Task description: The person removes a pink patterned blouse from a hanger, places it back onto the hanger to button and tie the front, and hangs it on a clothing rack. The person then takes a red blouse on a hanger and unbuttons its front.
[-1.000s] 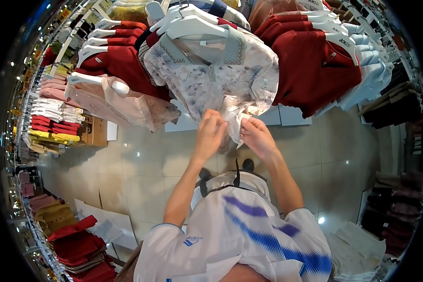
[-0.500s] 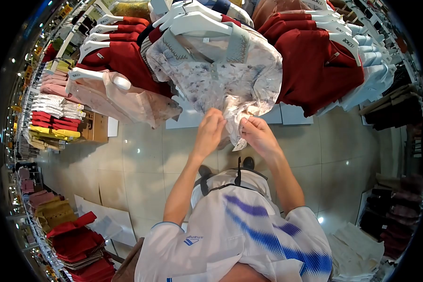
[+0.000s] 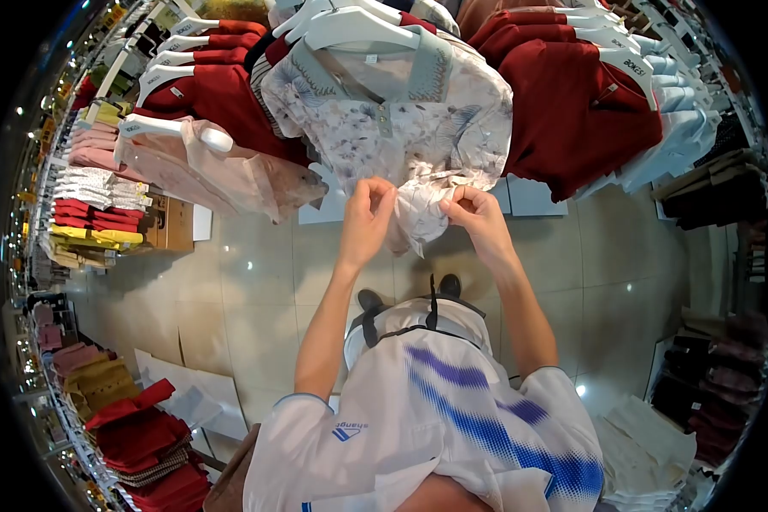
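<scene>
A pale floral blouse [image 3: 401, 128] with a grey-green embroidered collar hangs in front of me on a white hanger [image 3: 360, 31]. Its lower front is bunched and twisted between my hands. My left hand [image 3: 367, 218] pinches the left side of the gathered hem, thumb and fingers together. On the other side, my right hand [image 3: 480, 220] grips the fabric between thumb and forefinger. The loose end of the hem dangles between the two hands. The exact points under my fingertips are partly hidden.
Dark red tops [image 3: 576, 111] hang on hangers to the right, with more red ones [image 3: 222, 102] to the left. A sheer pink garment [image 3: 222, 171] hangs nearer on the left. A cardboard box [image 3: 171, 224] stands below. Folded red clothes [image 3: 141, 431] are stacked at lower left.
My hands have moved slightly apart, the left one up and to the left. The bunched hem between them has spread wider. The view has shifted a little.
</scene>
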Demonstrator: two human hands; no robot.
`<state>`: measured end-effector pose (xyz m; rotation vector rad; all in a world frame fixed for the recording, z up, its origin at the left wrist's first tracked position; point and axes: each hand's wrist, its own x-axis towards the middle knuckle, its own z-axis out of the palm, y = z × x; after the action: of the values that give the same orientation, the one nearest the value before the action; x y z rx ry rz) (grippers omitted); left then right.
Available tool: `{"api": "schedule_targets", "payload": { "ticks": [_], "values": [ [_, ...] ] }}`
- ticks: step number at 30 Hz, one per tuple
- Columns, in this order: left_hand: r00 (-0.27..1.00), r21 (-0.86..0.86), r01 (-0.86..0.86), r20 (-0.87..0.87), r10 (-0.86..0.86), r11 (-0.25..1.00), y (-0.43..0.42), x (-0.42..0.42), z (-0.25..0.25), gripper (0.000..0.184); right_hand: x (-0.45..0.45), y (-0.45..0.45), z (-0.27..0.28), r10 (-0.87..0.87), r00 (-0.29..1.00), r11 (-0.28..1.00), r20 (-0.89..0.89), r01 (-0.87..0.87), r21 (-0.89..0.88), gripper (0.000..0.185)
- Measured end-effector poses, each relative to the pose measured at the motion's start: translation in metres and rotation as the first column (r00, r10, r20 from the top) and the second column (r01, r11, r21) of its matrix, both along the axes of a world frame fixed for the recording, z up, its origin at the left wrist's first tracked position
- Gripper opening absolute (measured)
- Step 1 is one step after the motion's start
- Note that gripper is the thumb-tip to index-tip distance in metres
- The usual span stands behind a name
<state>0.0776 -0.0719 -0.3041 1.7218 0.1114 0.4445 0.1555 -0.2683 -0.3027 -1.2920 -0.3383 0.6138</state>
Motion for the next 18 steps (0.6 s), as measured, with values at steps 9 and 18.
{"api": "schedule_targets", "payload": {
  "ticks": [9, 18],
  "values": [
    [0.997, -0.469, 0.038, 0.084, 0.002, 0.883, -0.003, 0.005, 0.000, 0.010, -0.004, 0.003, -0.005, -0.013, 0.965, 0.967, -0.261, 0.078, 0.243, 0.014],
    [0.979, -0.355, 0.106, -0.123, -0.159, 0.929, -0.010, -0.003, 0.018, 0.017, -0.010, -0.001, -0.008, 0.054, 0.979, 0.953, -0.196, 0.008, 0.304, 0.015]
  ]
}}
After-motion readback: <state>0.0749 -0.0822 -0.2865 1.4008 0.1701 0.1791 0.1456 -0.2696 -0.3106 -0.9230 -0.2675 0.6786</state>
